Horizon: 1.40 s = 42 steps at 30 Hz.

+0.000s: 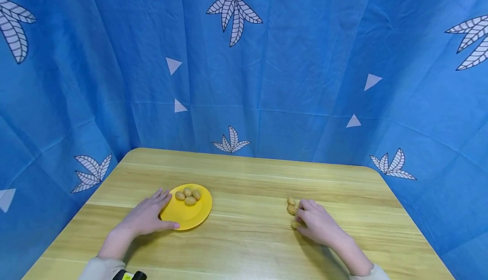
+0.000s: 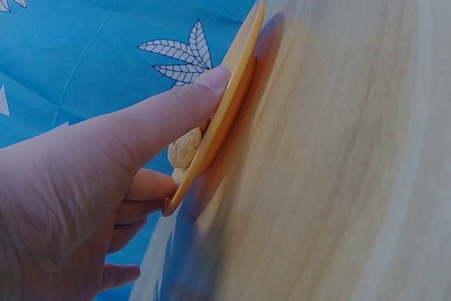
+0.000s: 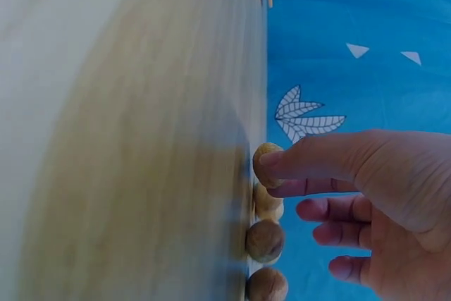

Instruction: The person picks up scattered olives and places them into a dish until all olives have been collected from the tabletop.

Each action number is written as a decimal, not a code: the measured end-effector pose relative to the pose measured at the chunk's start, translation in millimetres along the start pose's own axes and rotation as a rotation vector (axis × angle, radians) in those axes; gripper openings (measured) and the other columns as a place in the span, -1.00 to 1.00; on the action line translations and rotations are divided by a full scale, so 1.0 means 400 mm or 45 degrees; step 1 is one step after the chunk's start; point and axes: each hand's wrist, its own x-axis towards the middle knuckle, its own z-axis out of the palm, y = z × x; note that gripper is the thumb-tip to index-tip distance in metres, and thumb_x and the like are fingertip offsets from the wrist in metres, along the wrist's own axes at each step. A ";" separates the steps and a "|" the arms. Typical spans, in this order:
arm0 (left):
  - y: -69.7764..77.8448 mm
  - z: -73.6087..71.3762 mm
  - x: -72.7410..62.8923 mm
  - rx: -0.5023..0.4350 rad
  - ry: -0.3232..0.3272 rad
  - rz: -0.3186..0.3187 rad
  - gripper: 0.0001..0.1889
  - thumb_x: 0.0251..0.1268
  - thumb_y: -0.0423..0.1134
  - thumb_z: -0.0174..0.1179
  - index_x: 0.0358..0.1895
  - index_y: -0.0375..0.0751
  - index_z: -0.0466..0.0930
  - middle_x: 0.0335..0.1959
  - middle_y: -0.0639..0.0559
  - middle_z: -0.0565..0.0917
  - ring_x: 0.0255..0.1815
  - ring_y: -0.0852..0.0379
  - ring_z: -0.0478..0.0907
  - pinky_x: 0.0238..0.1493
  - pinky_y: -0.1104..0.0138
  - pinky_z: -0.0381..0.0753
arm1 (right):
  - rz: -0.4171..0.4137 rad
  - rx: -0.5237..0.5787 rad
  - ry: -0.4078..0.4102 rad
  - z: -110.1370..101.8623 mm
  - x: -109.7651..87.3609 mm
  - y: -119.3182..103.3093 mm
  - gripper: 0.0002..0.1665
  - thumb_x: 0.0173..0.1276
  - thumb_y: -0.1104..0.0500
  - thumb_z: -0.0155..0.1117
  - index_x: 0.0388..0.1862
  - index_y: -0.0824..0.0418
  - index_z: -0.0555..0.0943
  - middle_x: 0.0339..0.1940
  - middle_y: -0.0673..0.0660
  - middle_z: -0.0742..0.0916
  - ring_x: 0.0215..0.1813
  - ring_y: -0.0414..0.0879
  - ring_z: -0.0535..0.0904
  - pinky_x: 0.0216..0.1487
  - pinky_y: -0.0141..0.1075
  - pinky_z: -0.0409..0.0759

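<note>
A yellow plate on the table bears several walnuts, grouped toward its far side. My left hand is spread at the plate's left edge, its thumb laid straight over the near rim and its fingers touching the left rim. Off to the right, my right hand pinches a walnut between thumb and index finger, the other fingers loosely bent. Just beyond that hand lie two more walnuts close together. In the right wrist view several walnuts sit below the pinched one.
The light wooden table has rounded far corners. A blue curtain with leaf and triangle prints hangs behind it and along both sides. Bare wood lies between the plate and the right-hand walnuts. A dark device sits at the left sleeve.
</note>
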 end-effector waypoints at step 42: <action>-0.005 0.003 0.001 0.005 0.010 0.010 0.16 -0.09 0.49 0.24 0.43 -0.37 0.25 0.49 -0.34 0.22 0.53 -0.36 0.06 0.39 -0.31 0.17 | -0.245 -0.036 0.083 -0.011 0.145 -0.139 -0.78 0.05 0.09 0.43 -0.46 0.01 0.51 -0.23 -0.04 0.53 -0.21 -0.15 0.38 -0.17 -0.23 0.47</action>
